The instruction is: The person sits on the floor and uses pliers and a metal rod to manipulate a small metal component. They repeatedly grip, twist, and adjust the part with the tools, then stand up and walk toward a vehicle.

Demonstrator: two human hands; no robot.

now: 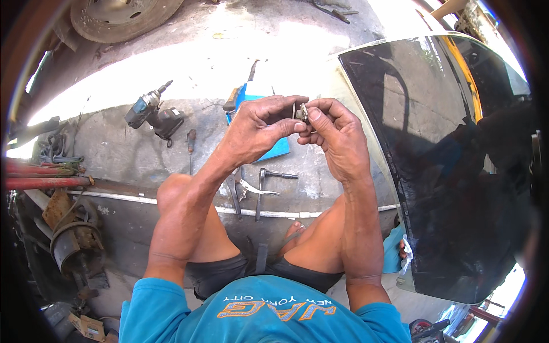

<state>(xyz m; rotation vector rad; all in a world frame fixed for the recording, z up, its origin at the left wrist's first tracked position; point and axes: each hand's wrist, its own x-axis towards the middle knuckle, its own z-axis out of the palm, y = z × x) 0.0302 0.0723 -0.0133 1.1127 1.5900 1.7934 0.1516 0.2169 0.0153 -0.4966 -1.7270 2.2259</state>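
Note:
Both my hands meet in front of me, raised over the ground, around a small metal part with a dull, rough look. My left hand pinches its left side between thumb and fingers. From the right, my right hand grips it with thumb and curled fingers. The fingers cover much of the part, so its exact kind cannot be made out. Below and behind the hands lies a bright blue flat object, partly hidden by my left hand and wrist.
A cordless power tool and a screwdriver lie to the left. Locking pliers and a ratchet wrench lie between my knees. A dark glass vehicle panel stands at right. Red bars are at left, a wheel far left.

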